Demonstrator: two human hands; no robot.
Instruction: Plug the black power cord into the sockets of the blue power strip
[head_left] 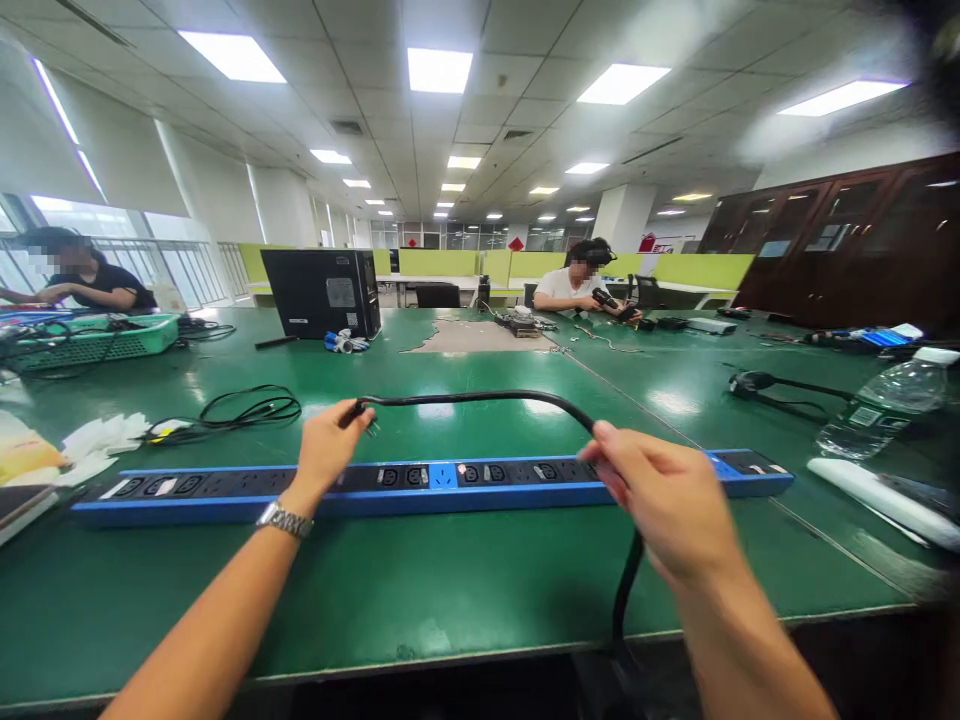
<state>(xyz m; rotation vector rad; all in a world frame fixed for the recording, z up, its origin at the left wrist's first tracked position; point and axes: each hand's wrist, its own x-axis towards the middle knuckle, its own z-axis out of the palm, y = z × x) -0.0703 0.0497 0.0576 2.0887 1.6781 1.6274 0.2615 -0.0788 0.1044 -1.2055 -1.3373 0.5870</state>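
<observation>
A long blue and black power strip point(450, 488) with rows of sockets lies across the green table in front of me. My left hand point(324, 450), with a metal watch on its wrist, is closed on the plug end of a black power cord point(480, 397); metal prongs show beside its fingers. My right hand point(660, 495) pinches the same cord further along. Between the hands the cord arches above the strip. From my right hand it hangs down past the table's front edge, where its far end is hidden.
At the right stand a clear water bottle point(889, 405) and a white object point(889, 500). A coiled black cable point(251, 408), a black computer case point(322, 292) and a green basket point(112, 342) are on the left. Two people sit around the table.
</observation>
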